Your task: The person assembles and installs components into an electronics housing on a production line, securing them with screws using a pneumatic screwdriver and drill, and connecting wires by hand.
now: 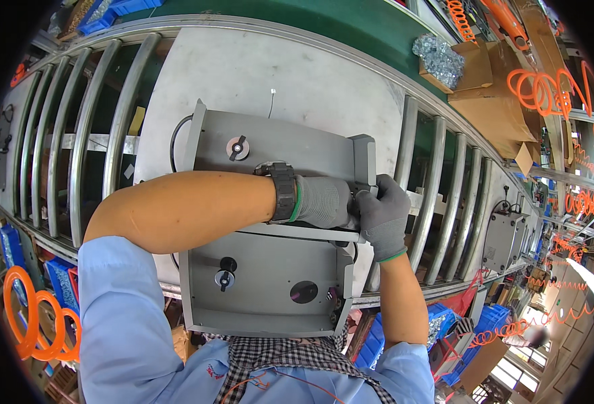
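Two grey sheet-metal housing parts lie before me: a far open housing (290, 138) on the white worktop and a near housing (263, 312) close to my body. Each carries a black knob on a silver dial, the far knob (238, 148) and the near knob (225, 277). A round hole opens in the near part's right half. My left hand (322, 202), in a grey glove, reaches across to the right end of the far housing. There my right hand (386, 214), also gloved, meets it, fingers bent and closed. Whatever the fingertips pinch is hidden between the gloves.
Metal rollers (85, 135) flank the white worktop (229, 64) on the left, with more rollers (445, 195) on the right. A cardboard box (492, 101) and a bag of small clear parts (438, 60) sit at far right. A grey metal unit (504, 241) stands beyond.
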A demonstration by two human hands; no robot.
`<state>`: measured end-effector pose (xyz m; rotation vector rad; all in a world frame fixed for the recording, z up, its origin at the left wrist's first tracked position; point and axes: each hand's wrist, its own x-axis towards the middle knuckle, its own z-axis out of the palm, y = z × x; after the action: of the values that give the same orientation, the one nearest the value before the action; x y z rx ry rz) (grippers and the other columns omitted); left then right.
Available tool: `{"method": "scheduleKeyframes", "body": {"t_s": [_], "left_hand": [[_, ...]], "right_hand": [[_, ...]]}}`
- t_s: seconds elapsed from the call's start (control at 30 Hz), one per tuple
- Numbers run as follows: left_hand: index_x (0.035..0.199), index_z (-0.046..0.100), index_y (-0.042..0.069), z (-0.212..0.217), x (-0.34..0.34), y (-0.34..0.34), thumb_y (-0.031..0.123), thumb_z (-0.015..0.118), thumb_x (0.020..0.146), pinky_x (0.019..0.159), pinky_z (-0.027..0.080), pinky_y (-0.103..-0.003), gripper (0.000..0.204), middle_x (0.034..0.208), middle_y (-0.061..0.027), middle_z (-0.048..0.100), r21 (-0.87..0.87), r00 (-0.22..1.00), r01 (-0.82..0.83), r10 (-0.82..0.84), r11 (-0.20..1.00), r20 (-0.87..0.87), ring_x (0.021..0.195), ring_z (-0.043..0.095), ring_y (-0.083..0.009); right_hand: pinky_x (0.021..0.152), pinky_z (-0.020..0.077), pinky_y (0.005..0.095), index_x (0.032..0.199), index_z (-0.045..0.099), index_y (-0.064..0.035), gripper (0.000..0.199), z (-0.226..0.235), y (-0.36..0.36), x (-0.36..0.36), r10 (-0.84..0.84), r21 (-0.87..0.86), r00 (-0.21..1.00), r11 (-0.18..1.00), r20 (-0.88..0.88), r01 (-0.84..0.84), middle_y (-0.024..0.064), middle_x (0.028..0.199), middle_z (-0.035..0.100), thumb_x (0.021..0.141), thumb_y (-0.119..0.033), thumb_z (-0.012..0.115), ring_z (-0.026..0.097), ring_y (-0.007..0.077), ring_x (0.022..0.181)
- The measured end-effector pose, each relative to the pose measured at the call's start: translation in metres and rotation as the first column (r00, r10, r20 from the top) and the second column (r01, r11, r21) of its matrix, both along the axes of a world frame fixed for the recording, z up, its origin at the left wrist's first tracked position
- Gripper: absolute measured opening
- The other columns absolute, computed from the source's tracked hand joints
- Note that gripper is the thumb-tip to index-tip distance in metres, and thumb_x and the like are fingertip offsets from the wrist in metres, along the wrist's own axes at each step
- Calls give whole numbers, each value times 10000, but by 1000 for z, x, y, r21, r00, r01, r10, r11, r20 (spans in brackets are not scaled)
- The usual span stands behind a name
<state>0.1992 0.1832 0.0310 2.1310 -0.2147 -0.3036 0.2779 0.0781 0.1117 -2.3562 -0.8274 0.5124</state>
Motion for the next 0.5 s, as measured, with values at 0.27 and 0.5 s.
{"method": "scheduleKeyframes", "body": {"t_s": [0.27, 0.5], "left_hand": [[839, 661, 57, 4, 4, -6, 412, 530, 866, 719, 506, -407, 379, 770, -176, 648, 154, 998, 14, -3, 988, -68, 740, 624, -340], [868, 671, 70, -25, 5, -16, 442, 546, 860, 735, 510, -399, 393, 805, -176, 654, 61, 993, -115, 117, 992, -35, 753, 629, -329]], "right_hand": [[517, 428, 332, 756, 598, 55, 183, -2, -2, 1, 18, 19, 1000, 1000, 25, -19, 140, 574, 549, 662, -102, 590, 515, 193, 502], [524, 434, 322, 758, 595, 56, 185, -4, -2, 3, 21, 17, 999, 1000, 33, -21, 132, 581, 559, 659, -99, 592, 525, 182, 516]]}}
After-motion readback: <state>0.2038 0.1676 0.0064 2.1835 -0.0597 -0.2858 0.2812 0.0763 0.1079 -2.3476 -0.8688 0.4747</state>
